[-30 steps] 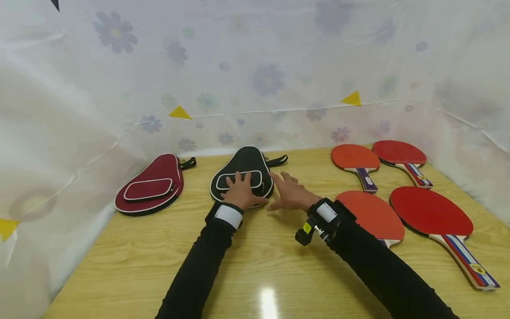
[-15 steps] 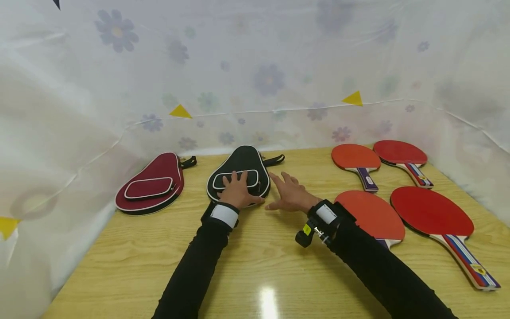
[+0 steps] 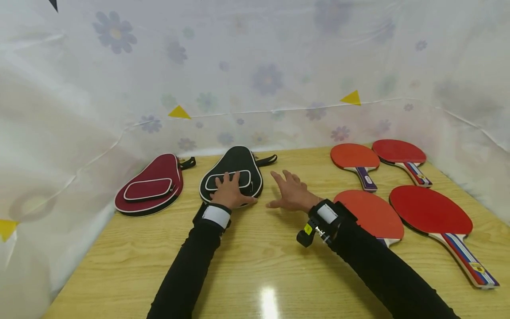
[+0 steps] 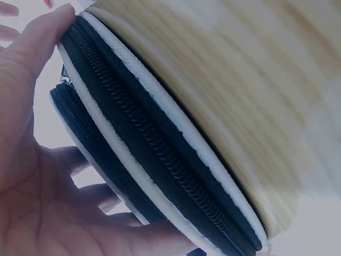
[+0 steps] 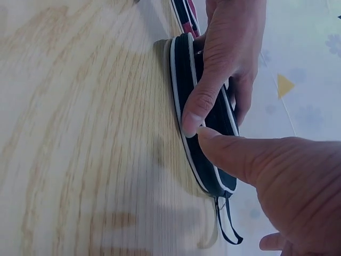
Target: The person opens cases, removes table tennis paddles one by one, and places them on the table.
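Observation:
A black table tennis paddle case point(image 3: 238, 159) with white piping lies flat on the wooden table, its front pocket partly hidden by my left hand point(image 3: 229, 194). The fingers of that hand are spread over the pocket, and its thumb lies at the case's lower right edge. The left wrist view shows the zipper point(image 4: 144, 122) along the case's side, closed along the part in sight. To the right, apart from the case in the head view, my right hand point(image 3: 292, 195) hovers above the table with its fingers spread and nothing held. A wrist strap point(image 5: 229, 229) hangs off the case's end.
A dark red paddle case point(image 3: 147, 188) lies to the left. Several table tennis paddles lie on the right, including a large red paddle point(image 3: 430, 210) and an orange-red paddle point(image 3: 370, 212) near my right forearm. A flowered white curtain point(image 3: 267, 79) encloses the table.
The black case has slid left along the table under my left hand, towards the red case. My right hand has stayed almost in place, so the gap beside it has grown.

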{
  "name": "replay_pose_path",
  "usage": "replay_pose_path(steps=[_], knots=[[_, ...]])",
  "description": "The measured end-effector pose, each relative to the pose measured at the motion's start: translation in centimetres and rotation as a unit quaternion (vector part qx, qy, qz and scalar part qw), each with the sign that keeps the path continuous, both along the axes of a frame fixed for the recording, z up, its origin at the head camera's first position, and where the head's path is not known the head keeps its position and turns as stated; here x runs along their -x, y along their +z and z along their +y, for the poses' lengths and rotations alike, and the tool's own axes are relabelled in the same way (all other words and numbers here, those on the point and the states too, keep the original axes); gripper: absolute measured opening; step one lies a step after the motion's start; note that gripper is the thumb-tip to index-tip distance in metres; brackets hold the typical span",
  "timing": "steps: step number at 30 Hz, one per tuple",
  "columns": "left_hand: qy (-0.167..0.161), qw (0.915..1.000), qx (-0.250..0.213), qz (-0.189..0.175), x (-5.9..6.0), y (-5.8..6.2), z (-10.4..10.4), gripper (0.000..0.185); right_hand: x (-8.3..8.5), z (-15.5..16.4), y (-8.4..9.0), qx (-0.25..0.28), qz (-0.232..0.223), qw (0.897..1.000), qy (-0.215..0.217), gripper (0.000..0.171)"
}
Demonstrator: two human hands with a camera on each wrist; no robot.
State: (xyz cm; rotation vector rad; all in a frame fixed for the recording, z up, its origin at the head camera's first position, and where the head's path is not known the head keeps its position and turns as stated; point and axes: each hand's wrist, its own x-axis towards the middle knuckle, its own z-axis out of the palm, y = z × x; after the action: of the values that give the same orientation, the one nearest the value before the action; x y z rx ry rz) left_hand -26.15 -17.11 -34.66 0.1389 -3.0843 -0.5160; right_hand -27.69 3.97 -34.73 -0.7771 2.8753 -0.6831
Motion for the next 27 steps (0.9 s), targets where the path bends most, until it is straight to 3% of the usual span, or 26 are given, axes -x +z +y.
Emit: replay_pose_path(steps=[27], knots=[[-0.008,1.0000,-0.003,-0.004,-0.1,0.0,-3.4,0.104,0.0,0.7,-0.4,0.015,-0.012,1.000,-0.012,0.090]])
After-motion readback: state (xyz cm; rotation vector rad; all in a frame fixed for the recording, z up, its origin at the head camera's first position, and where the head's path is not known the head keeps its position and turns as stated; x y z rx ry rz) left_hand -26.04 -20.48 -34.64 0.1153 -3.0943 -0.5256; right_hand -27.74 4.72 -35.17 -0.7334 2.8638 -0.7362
